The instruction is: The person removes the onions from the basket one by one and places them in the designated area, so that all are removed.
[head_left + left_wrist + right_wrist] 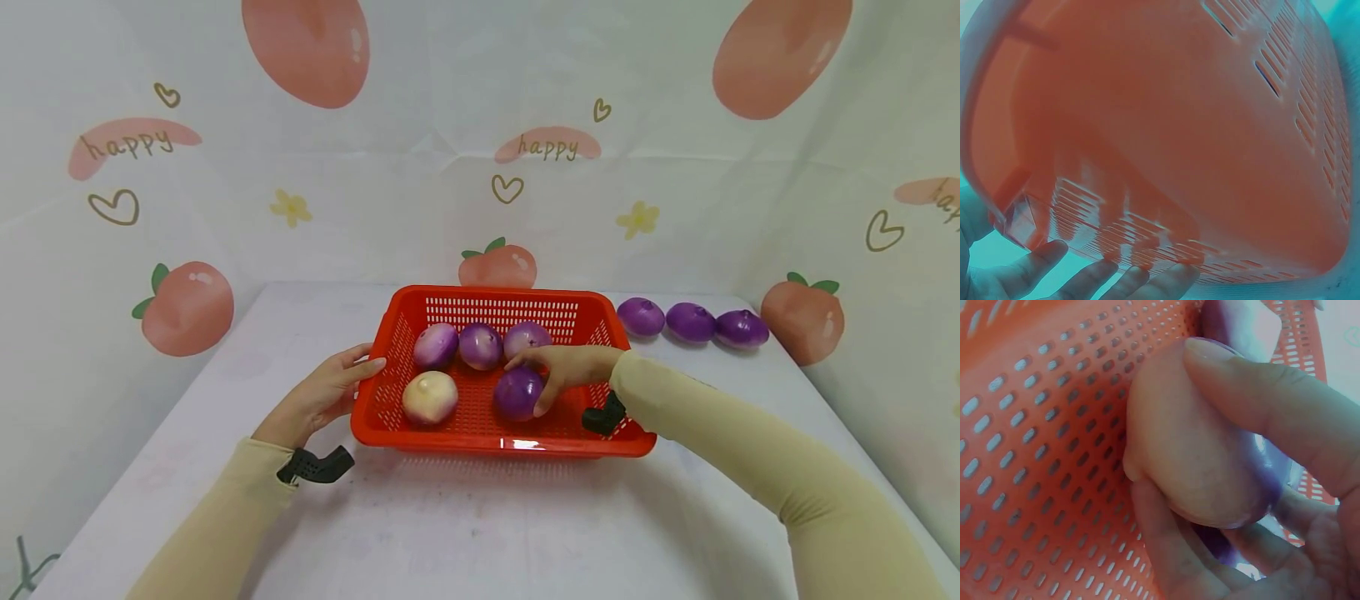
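Head view: a red perforated basket (480,433) stands on the white worktop (465,533), in front of a cloth backdrop printed with peaches and hearts. The right hand (566,367) reaches over the basket's right rim and is curled round a dark purple onion (517,393), which lies on the basket floor, front and right of centre. The right wrist view shows this grip close up: the thumb lies across the top of the onion (1197,450) and the fingers (1166,550) wrap it from below, the slotted floor of the basket (1035,456) just behind. Four more onions sit inside the basket: a pale, cream-coloured onion (430,397) at front left, and a back row of three (480,345) (purple fading to white) along the far wall. The left hand (322,396) holds nothing; its fingers are nearly straight and rest against the outside of the basket's left wall, near the rim. In the left wrist view the fingertips (1094,278) touch the lower edge of the basket wall (1166,137). Outside the basket, three further purple onions (692,322) lie in a row on the worktop, just beyond its far right corner.
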Demonstrator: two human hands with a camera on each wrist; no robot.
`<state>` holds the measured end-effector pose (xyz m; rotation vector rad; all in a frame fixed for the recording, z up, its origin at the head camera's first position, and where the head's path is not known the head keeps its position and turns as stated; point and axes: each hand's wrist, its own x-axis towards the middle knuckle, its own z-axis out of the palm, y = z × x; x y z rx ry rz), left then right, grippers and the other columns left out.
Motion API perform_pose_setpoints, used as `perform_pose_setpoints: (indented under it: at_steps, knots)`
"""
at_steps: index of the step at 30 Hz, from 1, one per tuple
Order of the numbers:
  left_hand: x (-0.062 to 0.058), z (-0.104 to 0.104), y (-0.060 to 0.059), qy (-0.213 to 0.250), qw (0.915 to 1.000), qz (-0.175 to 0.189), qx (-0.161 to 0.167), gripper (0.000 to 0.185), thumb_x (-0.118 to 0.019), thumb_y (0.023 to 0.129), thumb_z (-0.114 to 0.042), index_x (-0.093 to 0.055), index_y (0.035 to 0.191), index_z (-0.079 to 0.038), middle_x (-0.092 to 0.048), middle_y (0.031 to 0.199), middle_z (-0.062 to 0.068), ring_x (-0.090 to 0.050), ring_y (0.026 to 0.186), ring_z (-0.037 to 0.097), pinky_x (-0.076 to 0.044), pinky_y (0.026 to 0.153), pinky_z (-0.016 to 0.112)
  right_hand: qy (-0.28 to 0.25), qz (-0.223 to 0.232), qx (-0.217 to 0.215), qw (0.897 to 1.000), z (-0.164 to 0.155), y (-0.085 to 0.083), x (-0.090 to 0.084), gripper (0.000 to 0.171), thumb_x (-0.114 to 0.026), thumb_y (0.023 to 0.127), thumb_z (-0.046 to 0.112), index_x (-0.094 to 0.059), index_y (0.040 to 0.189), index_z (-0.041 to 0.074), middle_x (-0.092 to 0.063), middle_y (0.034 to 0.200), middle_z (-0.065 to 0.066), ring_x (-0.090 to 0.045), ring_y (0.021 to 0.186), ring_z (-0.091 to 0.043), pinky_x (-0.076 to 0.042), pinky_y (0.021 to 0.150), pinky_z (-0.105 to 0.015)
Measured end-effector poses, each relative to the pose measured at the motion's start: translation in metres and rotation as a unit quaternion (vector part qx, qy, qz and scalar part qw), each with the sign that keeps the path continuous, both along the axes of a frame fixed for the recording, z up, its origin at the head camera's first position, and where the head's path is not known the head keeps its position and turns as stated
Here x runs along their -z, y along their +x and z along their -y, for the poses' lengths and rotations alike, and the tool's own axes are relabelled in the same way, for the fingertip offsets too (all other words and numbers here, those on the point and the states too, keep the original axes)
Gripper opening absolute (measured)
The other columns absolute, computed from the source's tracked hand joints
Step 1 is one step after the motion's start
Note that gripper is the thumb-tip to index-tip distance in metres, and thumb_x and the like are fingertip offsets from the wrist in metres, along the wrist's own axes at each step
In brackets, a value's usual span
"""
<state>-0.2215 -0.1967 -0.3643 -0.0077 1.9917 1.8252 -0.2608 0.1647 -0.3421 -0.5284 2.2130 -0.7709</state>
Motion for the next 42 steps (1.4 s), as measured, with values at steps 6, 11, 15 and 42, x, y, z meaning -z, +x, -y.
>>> perform_pose_setpoints:
  at_steps: [6,11,15,42]
  knots:
    - [0.002,0.0,0.0,-0.009,0.9999,-0.005,0.007,0.07,-0.058,0.096,-0.037,-0.024,0.153,-0.011,-0.046,0.141,0.018,-0.062,0.104,0.016,-0.055,0.09,0.043,-0.056,-0.024,0.014,0.998,-0.002,0.001,-0.007,0.073,-0.083,0.076,0.021,-0.045,0.139,0.024,-0.039,0.144,-0.009,-0.041,0.132,-0.032,-0.045,0.104,-0.049]
    - [0.002,0.0,0.0,-0.011,0.9999,-0.009,0.009,0.072,-0.058,0.096,-0.038,-0.024,0.153,-0.011,-0.043,0.143,0.019,-0.062,0.105,0.016,-0.055,0.09,0.043,-0.119,-0.043,0.039,0.991,-0.01,0.002,-0.02,0.075,-0.082,0.076,0.021,-0.043,0.14,0.026,-0.04,0.144,-0.009,-0.043,0.131,-0.033,-0.047,0.102,-0.047]
    - [0.002,0.001,0.0,-0.013,0.9999,-0.008,0.008,0.073,-0.058,0.096,-0.039,-0.023,0.153,-0.011,-0.042,0.144,0.02,-0.062,0.105,0.016,-0.054,0.09,0.043,-0.164,-0.057,0.068,0.982,-0.021,0.002,-0.036,0.075,-0.08,0.078,0.023,-0.04,0.142,0.029,-0.041,0.144,-0.007,-0.045,0.129,-0.032,-0.047,0.101,-0.048]
    - [0.002,0.001,0.001,-0.007,0.9999,-0.009,0.009,0.068,-0.056,0.098,-0.035,-0.024,0.152,-0.01,-0.048,0.138,0.018,-0.064,0.101,0.015,-0.056,0.088,0.042,-0.592,-0.034,0.16,0.789,-0.113,0.02,-0.056,0.054,-0.054,0.091,-0.008,-0.039,0.137,0.016,-0.048,0.132,-0.007,-0.06,0.112,-0.023,-0.057,0.086,-0.041]
